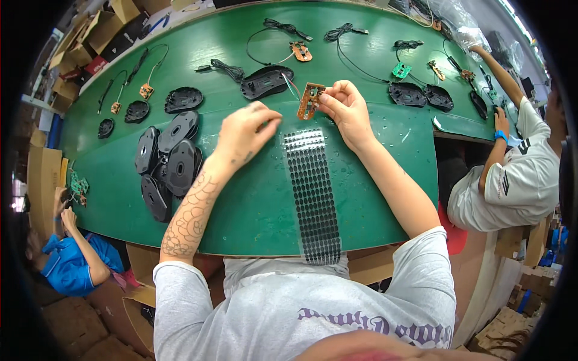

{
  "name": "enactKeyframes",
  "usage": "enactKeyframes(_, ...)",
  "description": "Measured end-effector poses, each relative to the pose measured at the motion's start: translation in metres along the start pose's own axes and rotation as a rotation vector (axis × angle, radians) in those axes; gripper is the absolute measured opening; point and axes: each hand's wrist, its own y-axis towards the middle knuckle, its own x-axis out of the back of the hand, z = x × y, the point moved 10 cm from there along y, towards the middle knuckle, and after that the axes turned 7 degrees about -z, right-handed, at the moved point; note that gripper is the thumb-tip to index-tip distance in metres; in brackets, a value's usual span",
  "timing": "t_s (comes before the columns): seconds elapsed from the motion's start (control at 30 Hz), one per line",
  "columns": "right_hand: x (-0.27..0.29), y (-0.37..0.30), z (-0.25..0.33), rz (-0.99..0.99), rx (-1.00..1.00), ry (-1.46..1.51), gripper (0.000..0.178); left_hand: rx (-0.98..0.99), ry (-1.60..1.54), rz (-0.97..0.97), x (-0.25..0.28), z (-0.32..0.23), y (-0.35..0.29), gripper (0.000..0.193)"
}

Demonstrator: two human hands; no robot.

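My right hand (349, 114) pinches an orange-brown circuit board (308, 103) by its right edge, held up above the bench. Thin wires run from the board to a black mouse shell (265, 83) lying just behind it, with a coiled cable (227, 70) beside it. To the left of the board, my left hand (245, 133) has thumb and fingertips pressed together; whatever they may hold is hidden. Between my forearms lies a clear sheet of small black oval pads (310, 186), its near end hanging over the bench edge. Several black mouse covers (170, 159) are piled beside my left forearm.
Along the back of the green bench (373, 180) lie more shells (183, 99), circuit boards (301, 52) and cables (343, 33). A co-worker in a grey shirt (512, 174) reaches over the bench at right; another in blue (84, 259) works at left. Cardboard boxes (45, 186) stand at left.
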Motion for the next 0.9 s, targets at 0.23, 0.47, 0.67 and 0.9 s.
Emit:
enactKeyframes(0.23,-0.006,0.001,0.002,0.014,0.007,-0.033,0.023,-0.007,0.03,-0.011,-0.017,-0.016,-0.02,0.009)
enactKeyframes(0.47,-0.017,-0.002,-0.002,0.063,0.045,-0.124,0.023,-0.039,0.008,-0.007,-0.016,-0.015,-0.019,0.007)
enactKeyframes(0.67,-0.019,-0.004,-0.002,0.058,0.057,-0.151,0.023,-0.026,-0.047,0.029,-0.017,-0.01,-0.018,0.005)
enactKeyframes(0.9,-0.021,-0.004,-0.004,0.052,0.052,-0.143,0.023,-0.032,-0.052,0.129,-0.021,-0.006,-0.016,0.009)
